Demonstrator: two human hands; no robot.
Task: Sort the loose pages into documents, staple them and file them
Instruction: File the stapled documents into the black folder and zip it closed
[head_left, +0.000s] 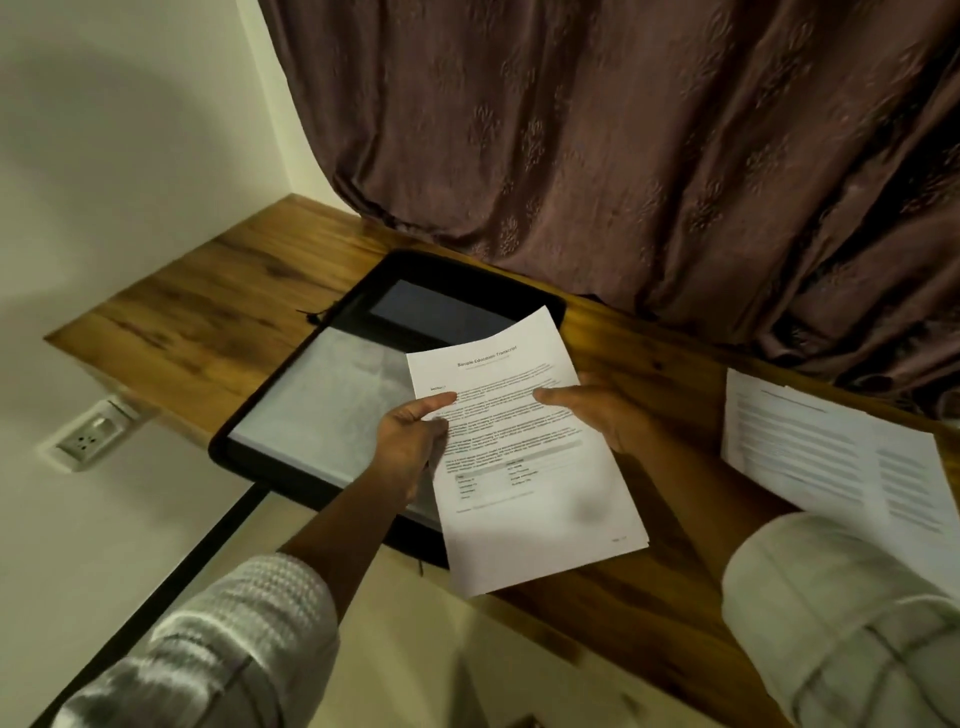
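Note:
A white printed document (524, 467), a few sheets thick, is held above the wooden desk (208, 306) by both hands. My left hand (410, 447) pinches its left edge, thumb on top. My right hand (597, 410) holds its right edge, thumb lying across the text. Under and to the left of the document lies an open black file folder (291, 410) with a clear plastic sleeve (332, 405) facing up. More printed pages (831, 457) lie spread on the desk at the right.
A dark brown curtain (623, 156) hangs behind the desk and touches its back edge. A white wall socket (93, 431) sits below the desk's left end. The folder overhangs the desk's front edge.

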